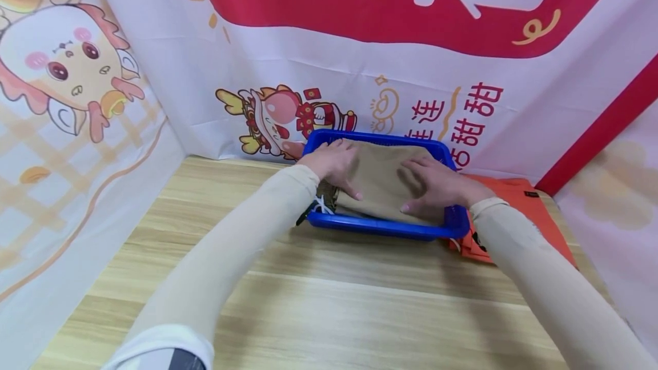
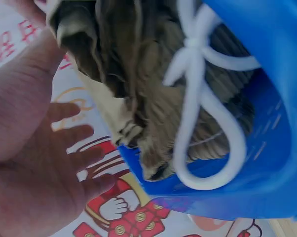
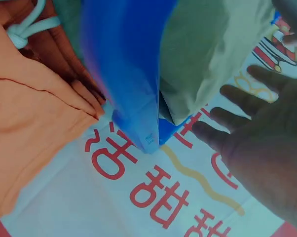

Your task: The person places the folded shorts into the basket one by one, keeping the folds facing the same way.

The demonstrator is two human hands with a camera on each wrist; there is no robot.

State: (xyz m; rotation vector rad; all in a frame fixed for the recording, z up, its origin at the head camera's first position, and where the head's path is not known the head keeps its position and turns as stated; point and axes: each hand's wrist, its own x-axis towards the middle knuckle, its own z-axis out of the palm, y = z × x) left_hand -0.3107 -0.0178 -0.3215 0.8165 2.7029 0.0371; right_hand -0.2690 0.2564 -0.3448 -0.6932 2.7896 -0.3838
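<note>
A blue plastic basket [image 1: 380, 227] stands against the back wall, holding a folded khaki garment [image 1: 380, 173]. The garment's gathered waistband [image 2: 153, 98] faces the left end, and a knotted white drawstring [image 2: 232, 143] hangs from it. Over the left side of the cloth lies my left hand [image 1: 333, 164], fingers extended and thumb apart. My right hand [image 1: 437, 183] is over the right side, its fingers spread. Both wrist views show the left and right fingers straight, with nothing gripped. The lower layers of cloth are hidden inside the basket.
A folded orange garment [image 1: 534, 216] with a pale drawstring [image 3: 32, 27] lies right beside the basket. Wood-grain tabletop [image 1: 329, 307] extends in front. Printed white cloth walls [image 1: 175, 73] enclose the back and both sides.
</note>
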